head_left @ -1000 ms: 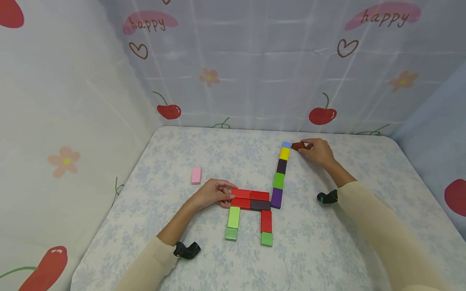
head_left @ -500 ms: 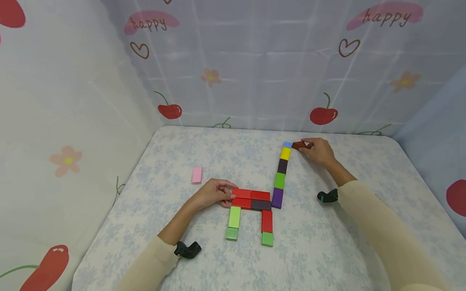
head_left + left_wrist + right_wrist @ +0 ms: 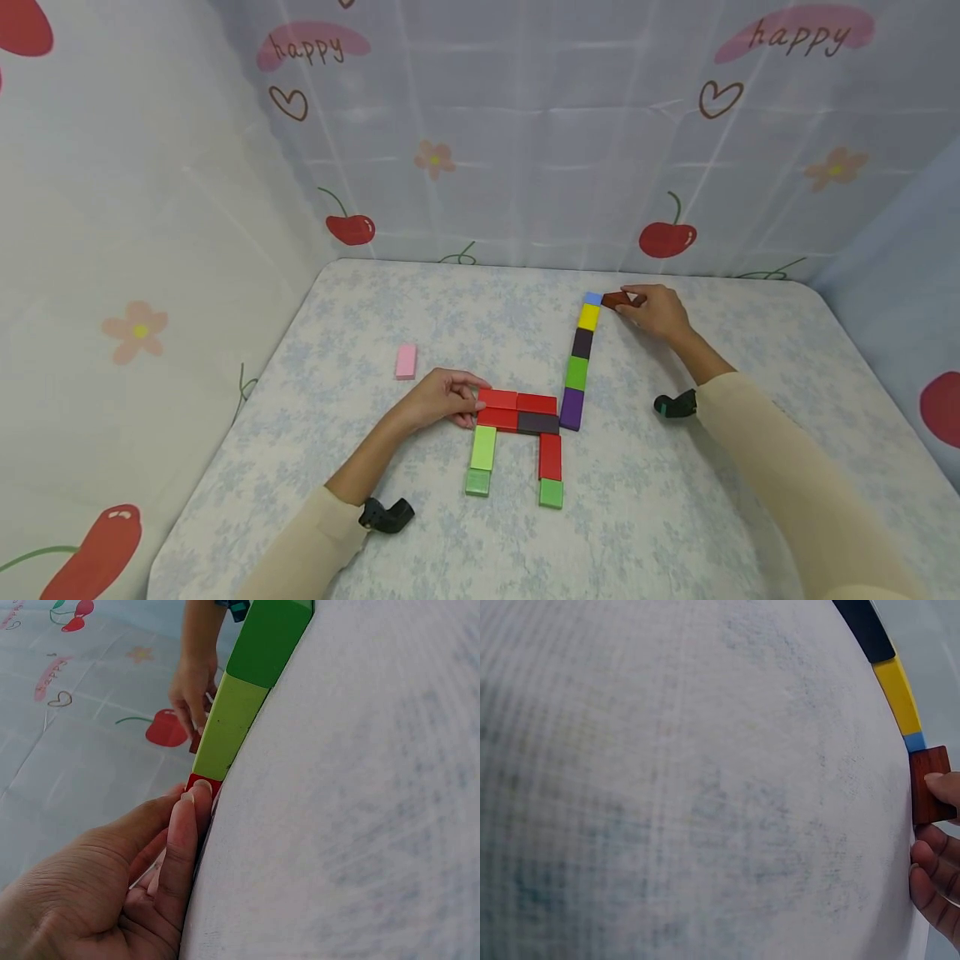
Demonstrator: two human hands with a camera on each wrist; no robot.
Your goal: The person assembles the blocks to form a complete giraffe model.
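My right hand (image 3: 658,312) pinches a dark brown wooden domino block (image 3: 613,300) between thumb and fingers. The domino stands on edge, its left end right at a small blue block (image 3: 592,298), as the right wrist view also shows. My left hand (image 3: 435,400) has thumb and index finger on the left end of the upper red domino block (image 3: 498,399). Below this lies another red block (image 3: 497,419), with a second red block (image 3: 537,404) and a black block (image 3: 537,423) to the right. A slanted column rises from there: purple (image 3: 572,409), green, black, yellow, blue.
Two legs extend toward the front: a lime block (image 3: 483,448) above a green one, and a red block (image 3: 550,457) above a green one. A pink block (image 3: 406,362) lies apart on the left. A patterned curtain stands behind the table (image 3: 360,292).
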